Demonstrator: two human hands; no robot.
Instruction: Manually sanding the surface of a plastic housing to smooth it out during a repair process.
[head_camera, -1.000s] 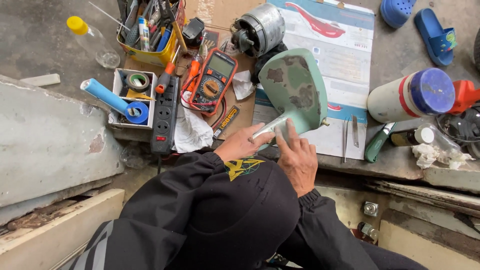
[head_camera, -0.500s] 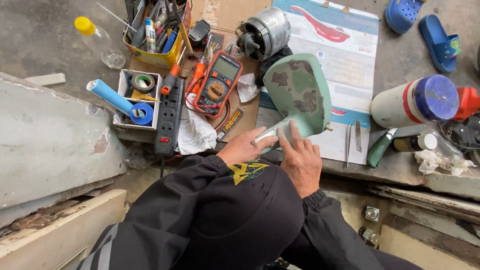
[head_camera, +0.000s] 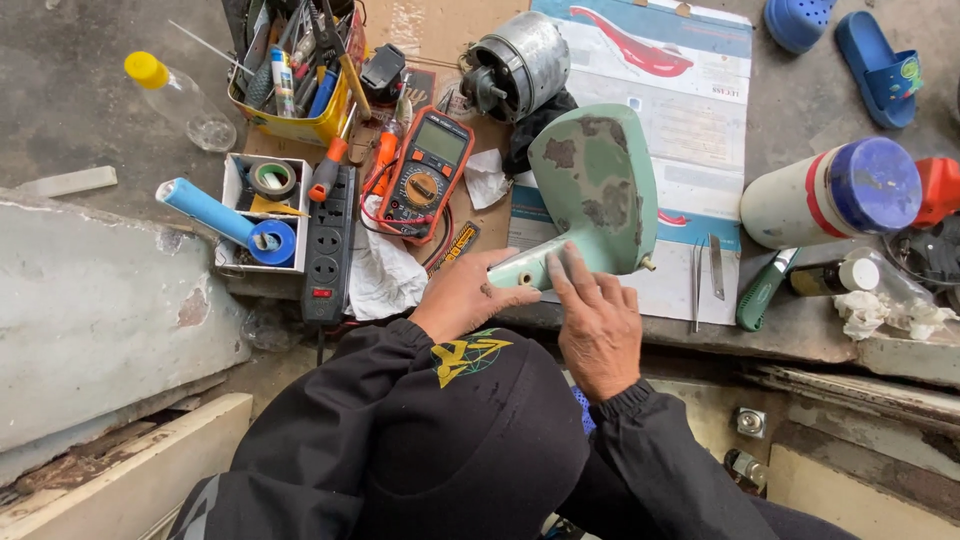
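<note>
Far left, a clear bottle with a yellow cap (head_camera: 170, 90) and a blue-handled tool (head_camera: 215, 215) in its white box, both well clear of me. Next, the black power strip (head_camera: 327, 250), then the orange multimeter (head_camera: 425, 170) just beyond my knuckles. Now my left hand (head_camera: 465, 295): it's wrapped around the narrow neck of the pale green fan housing (head_camera: 590, 195), thumb side near the neck's open end. The housing's long axis runs from that neck up and away to the right, broad end resting on the poster (paint worn in patches). My right hand (head_camera: 597, 320) lies flat and loose, 4 fingers spread on the neck's upper side, gripping nothing. Further right, tweezers (head_camera: 697, 285) and a green-handled knife (head_camera: 762, 290).
</note>
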